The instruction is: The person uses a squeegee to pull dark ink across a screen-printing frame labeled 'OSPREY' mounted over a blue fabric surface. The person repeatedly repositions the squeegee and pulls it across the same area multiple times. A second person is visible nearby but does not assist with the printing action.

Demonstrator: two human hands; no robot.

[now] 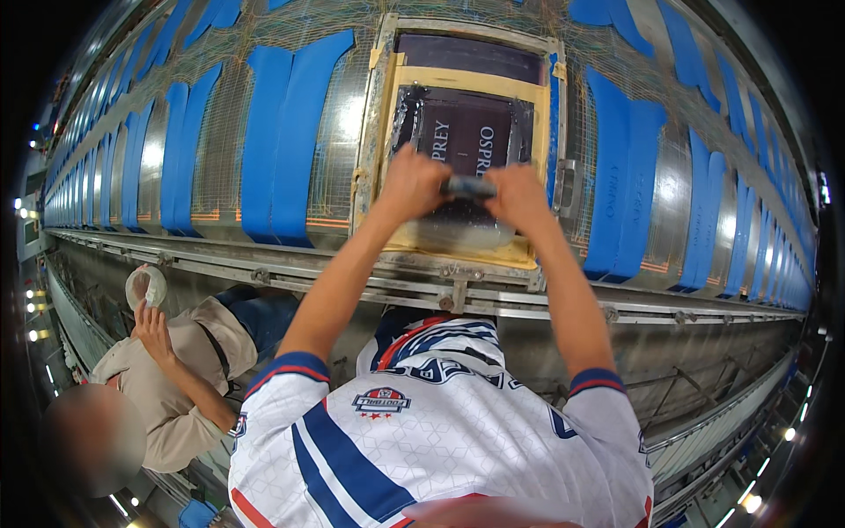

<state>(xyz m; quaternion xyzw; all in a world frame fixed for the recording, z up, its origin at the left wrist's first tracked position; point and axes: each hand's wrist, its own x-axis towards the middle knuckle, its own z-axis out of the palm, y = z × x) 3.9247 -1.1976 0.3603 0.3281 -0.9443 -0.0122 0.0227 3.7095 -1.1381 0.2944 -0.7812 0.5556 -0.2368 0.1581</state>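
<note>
A squeegee (pixel 469 187) spans the space between my two fists, over the near half of a screen-printing frame (pixel 366 141). My left hand (pixel 412 183) wraps round its left end, and my right hand (pixel 518 195) grips the right end. Both arms reach straight out from my body. Inside the frame lies a dark mesh (pixel 465 119) with pale lettering, bordered by yellow tape (pixel 471 77). Wet-looking ink smears run along the mesh edges. The squeegee's blade is blurred, so its contact with the mesh is hard to make out.
Blue fabric pieces (pixel 286 132) lie in rows along the long printing table, left of the frame; more blue pieces (pixel 620 167) lie to the right. A metal rail (pixel 334 280) edges the table near me. At lower left stands another person (pixel 189 361) holding a whitish round object (pixel 146 287).
</note>
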